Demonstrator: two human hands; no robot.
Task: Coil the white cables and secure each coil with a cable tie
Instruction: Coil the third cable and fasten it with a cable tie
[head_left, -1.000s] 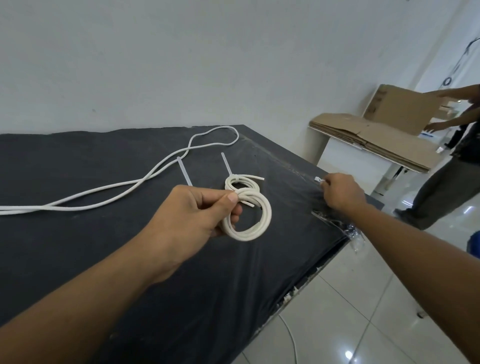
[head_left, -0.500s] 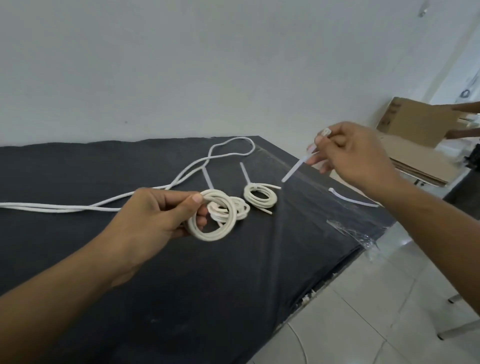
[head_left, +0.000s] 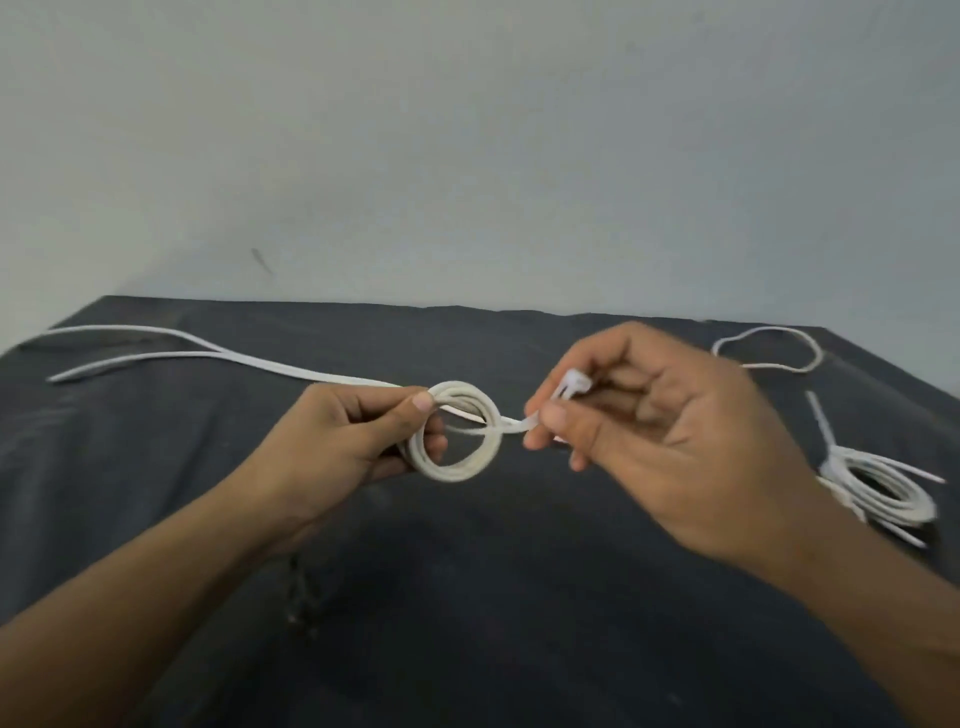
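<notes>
Dark table (head_left: 467, 597) fills lower frame w/ pale wall (head_left: 467, 130) behind. Loose white cable (head_left: 218, 356) runs across table's far left; its far loop shows at right rear. Tied coil (head_left: 878, 488) lies on table at right, tie tail sticking up. Left hand (head_left: 348, 441), held above table, pinches small coil (head_left: 457, 436) btwn thumb & fingers at coil's left side. Right hand (head_left: 665, 441) pinches cable tie (head_left: 524, 422), thumb & forefinger closed on strap; strap passes thru coil's right edge. Tie head sits near fingertips, blurred.
</notes>
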